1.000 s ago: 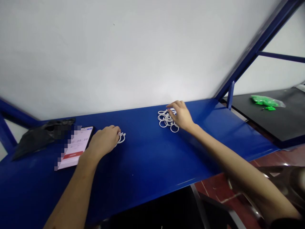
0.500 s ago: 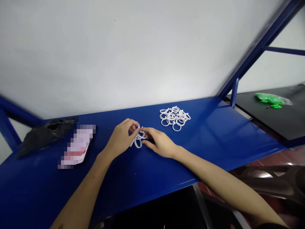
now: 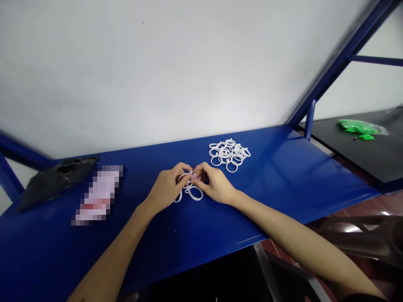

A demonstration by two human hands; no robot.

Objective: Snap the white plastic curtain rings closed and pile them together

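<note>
My left hand (image 3: 166, 185) and my right hand (image 3: 217, 183) meet over the middle of the blue table, fingertips nearly touching. Between them, thumbs and fingers pinch a white plastic ring (image 3: 190, 173) that has a small eyelet; my fingers cover part of it. Just below my fingers, a few more white plastic rings (image 3: 197, 199) lie on the tabletop, some partly hidden by my left hand. To the right and farther back is a loose heap of several similar rings (image 3: 231, 171).
The blue table (image 3: 201, 230) runs along a white wall (image 3: 189, 75). On its left lie a black plastic bag (image 3: 47, 184) and a blurred pink, phone-shaped object (image 3: 102, 188). A blue metal post (image 3: 310, 119) rises at right. Beyond it, a bag of green pieces (image 3: 359, 126) rests on a black table.
Both hands have come closer together, with my right fingers now pinched at the ring. The rings beneath have shifted and spread apart a little. The camera view has moved slightly.
</note>
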